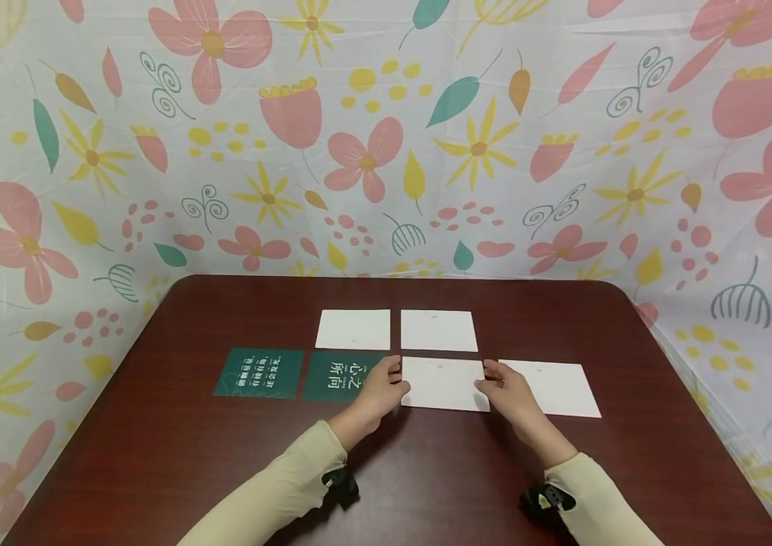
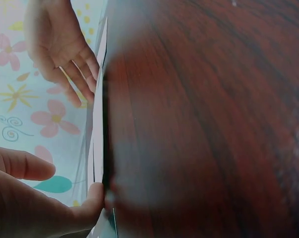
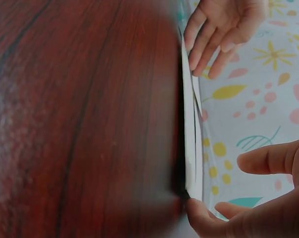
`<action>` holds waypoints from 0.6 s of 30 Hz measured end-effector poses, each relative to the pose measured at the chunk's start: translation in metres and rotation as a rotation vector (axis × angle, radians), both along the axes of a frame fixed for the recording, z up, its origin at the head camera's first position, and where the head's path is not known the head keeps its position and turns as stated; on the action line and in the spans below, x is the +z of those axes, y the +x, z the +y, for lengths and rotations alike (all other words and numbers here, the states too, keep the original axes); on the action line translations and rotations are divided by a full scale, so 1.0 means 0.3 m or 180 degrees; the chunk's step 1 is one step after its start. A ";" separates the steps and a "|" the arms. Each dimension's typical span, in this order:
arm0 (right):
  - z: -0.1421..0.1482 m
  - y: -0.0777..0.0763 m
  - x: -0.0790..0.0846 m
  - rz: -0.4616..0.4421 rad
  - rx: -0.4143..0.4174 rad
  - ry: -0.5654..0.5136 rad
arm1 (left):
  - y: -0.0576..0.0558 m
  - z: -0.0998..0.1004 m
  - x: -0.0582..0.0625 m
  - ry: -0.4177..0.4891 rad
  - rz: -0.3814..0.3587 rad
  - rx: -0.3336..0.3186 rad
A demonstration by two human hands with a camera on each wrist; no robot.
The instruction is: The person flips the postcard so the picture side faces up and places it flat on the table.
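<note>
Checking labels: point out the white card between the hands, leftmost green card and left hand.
White card (image 1: 444,384): head view, middle of its face
Leftmost green card (image 1: 260,373): head view, middle of printed face
Left hand (image 1: 376,394): head view, back of hand

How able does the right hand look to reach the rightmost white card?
Probably yes: in the head view, the right hand partly overlaps the rightmost white card, and nothing else covers that card. The hand would likely first leave the neighbouring card.
</note>
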State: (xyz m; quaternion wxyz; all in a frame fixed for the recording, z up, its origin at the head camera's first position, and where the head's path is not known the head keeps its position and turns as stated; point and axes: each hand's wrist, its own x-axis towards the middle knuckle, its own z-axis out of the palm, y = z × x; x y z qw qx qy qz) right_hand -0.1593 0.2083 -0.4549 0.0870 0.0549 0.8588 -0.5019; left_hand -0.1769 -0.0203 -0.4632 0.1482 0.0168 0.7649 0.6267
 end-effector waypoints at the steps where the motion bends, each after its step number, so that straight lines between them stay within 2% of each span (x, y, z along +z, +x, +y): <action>1: 0.000 0.000 0.001 0.0011 -0.0015 -0.0009 | -0.002 -0.001 -0.001 -0.0013 0.0003 -0.0001; 9: 0.012 -0.010 0.007 0.0106 -0.0163 -0.0097 | -0.019 -0.007 -0.002 -0.0115 -0.0072 0.0013; 18: 0.027 -0.022 0.013 0.0232 -0.0388 -0.0191 | -0.034 -0.031 -0.004 -0.0035 0.0124 -0.0030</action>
